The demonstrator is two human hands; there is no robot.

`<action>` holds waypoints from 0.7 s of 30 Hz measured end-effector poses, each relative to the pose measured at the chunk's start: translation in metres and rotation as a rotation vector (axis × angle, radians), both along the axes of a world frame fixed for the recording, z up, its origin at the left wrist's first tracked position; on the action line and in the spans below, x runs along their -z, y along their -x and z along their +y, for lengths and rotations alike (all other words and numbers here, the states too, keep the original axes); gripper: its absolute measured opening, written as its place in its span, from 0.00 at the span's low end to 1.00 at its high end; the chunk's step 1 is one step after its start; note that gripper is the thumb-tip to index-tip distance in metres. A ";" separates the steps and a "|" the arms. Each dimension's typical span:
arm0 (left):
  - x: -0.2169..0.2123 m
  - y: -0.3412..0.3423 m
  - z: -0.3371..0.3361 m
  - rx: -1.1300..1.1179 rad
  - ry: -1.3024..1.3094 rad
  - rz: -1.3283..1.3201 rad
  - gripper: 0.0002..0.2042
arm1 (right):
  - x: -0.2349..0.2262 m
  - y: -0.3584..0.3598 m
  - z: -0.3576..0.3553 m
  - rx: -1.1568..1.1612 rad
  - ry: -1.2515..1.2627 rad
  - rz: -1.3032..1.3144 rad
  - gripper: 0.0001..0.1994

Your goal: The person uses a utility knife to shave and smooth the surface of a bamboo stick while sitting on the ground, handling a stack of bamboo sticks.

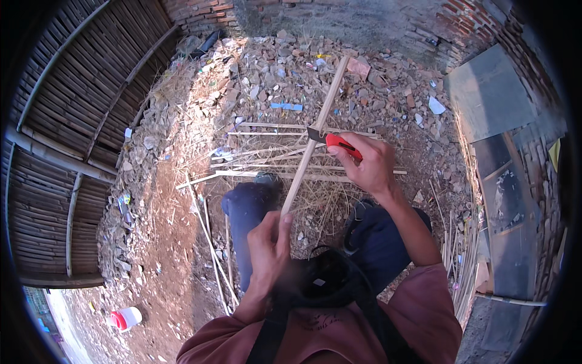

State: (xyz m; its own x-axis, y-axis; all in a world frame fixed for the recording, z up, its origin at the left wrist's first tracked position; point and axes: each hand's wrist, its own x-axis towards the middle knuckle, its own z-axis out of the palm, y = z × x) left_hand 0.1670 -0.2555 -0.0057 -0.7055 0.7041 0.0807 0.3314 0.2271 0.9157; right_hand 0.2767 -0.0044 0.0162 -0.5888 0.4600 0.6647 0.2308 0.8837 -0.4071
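My left hand (267, 244) is closed round the near end of a long pale wooden strip (328, 100), which slants up and away to the right. In my right hand (371, 165) is a red utility knife (344, 145), held closed in the fingers. Its dark blade (313, 134) lies across the strip around the middle of its length; whether it cuts in, I cannot tell. Below the strip, several thin pale sticks (260, 165) lie crosswise on the ground among dry shavings (312, 197), between and beyond my knees.
Rubble (267, 73) covers the ground toward a brick wall (339, 24). A slatted bamboo wall (73, 79) stands at the left. More sticks lie left of my leg and in a bundle (464, 267) at the right, beside leaning boards (491, 91). A red-and-white container (125, 318) sits at the lower left.
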 end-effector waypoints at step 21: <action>0.006 0.002 -0.041 0.036 0.113 -0.017 0.14 | 0.007 -0.072 0.147 0.558 0.412 -0.316 0.22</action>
State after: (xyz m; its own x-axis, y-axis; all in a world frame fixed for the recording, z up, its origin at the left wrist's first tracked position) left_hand 0.1648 -0.2969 -0.0115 -0.6803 0.7328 -0.0122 0.3257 0.3173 0.8906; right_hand 0.3487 0.1426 0.0094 -0.3300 0.9195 0.2138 0.7589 0.3931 -0.5192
